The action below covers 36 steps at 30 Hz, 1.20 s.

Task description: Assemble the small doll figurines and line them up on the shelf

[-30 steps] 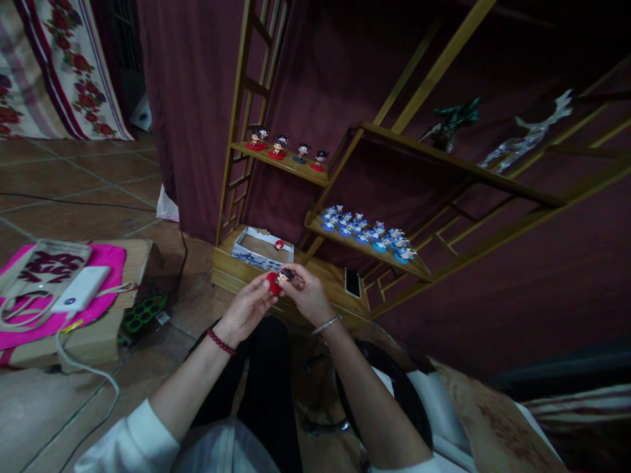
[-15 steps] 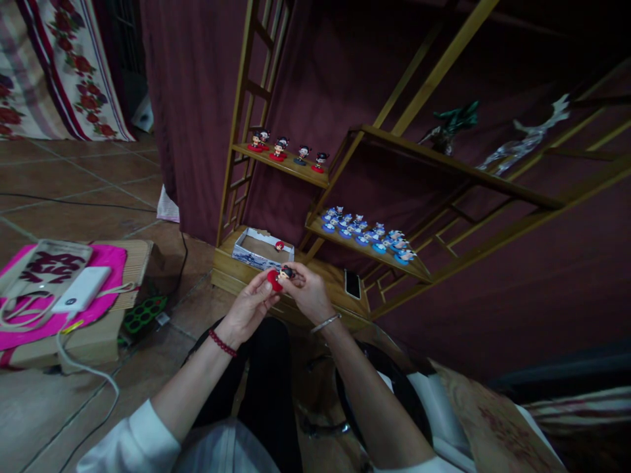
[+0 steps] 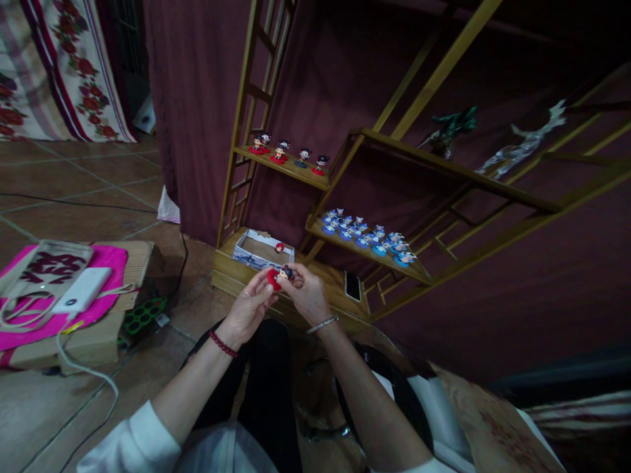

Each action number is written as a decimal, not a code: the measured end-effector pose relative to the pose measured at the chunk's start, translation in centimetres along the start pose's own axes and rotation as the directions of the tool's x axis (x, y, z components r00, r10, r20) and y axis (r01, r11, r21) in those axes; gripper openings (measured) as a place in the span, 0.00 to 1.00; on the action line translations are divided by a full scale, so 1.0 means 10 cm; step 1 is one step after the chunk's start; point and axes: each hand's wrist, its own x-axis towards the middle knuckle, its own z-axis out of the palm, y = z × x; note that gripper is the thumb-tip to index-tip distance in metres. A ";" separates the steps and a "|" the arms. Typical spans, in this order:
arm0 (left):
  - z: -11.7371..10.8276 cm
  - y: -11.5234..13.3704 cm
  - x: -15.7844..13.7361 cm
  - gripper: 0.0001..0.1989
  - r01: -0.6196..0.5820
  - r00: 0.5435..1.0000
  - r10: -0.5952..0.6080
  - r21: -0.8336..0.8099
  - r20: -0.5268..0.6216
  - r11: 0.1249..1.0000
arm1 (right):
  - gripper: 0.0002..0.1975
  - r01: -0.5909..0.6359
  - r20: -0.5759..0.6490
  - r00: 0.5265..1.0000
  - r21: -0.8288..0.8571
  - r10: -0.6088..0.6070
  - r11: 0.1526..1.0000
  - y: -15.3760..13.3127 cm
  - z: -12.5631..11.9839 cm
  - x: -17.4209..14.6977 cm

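Between my two hands is a small figurine (image 3: 284, 274) with black hair and a round red base, tilted on its side. My left hand (image 3: 250, 303) pinches the red base, and my right hand (image 3: 309, 292) grips the figure from the other side. Just beyond them, an open cardboard box (image 3: 260, 261) with a blue-and-white pattern holds one small red piece (image 3: 279, 247). Several similar figurines (image 3: 280, 152) on red or dark bases stand on the upper left shelf (image 3: 286, 171). Several blue figurines (image 3: 363, 236) crowd the lower middle shelf (image 3: 340, 243).
A phone (image 3: 352, 285) lies on the wooden bottom board. Green and clear ornaments (image 3: 522, 144) stand on the upper right shelf. At left, a cardboard box (image 3: 93, 341) carries a pink bag and a white power bank (image 3: 83, 289) with a cable. A black round stool (image 3: 414, 407) is at right.
The figurine has turned slightly in my fingers, its face now showing more toward me. My right wrist has shifted a little to the left.
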 end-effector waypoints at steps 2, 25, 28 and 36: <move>0.00 0.00 0.00 0.21 -0.005 1.000 0.004 -0.003 -0.009 1.000 | 0.14 0.006 -0.012 1.000 -0.010 -0.006 1.000 -0.01 0.01 0.00; -0.03 0.03 0.00 0.19 0.043 0.998 -0.044 -0.017 -0.036 0.999 | 0.13 -0.081 0.186 0.981 0.154 0.052 0.985 -0.01 -0.05 0.06; -0.04 0.03 0.00 0.20 0.043 0.998 -0.043 -0.018 -0.040 0.999 | 0.15 -0.089 0.178 0.982 0.160 0.060 0.983 -0.01 -0.05 0.06; -0.04 0.04 0.00 0.19 0.038 0.997 -0.040 -0.022 -0.065 0.999 | 0.13 -0.098 0.181 0.981 0.195 0.062 0.976 -0.04 -0.01 0.06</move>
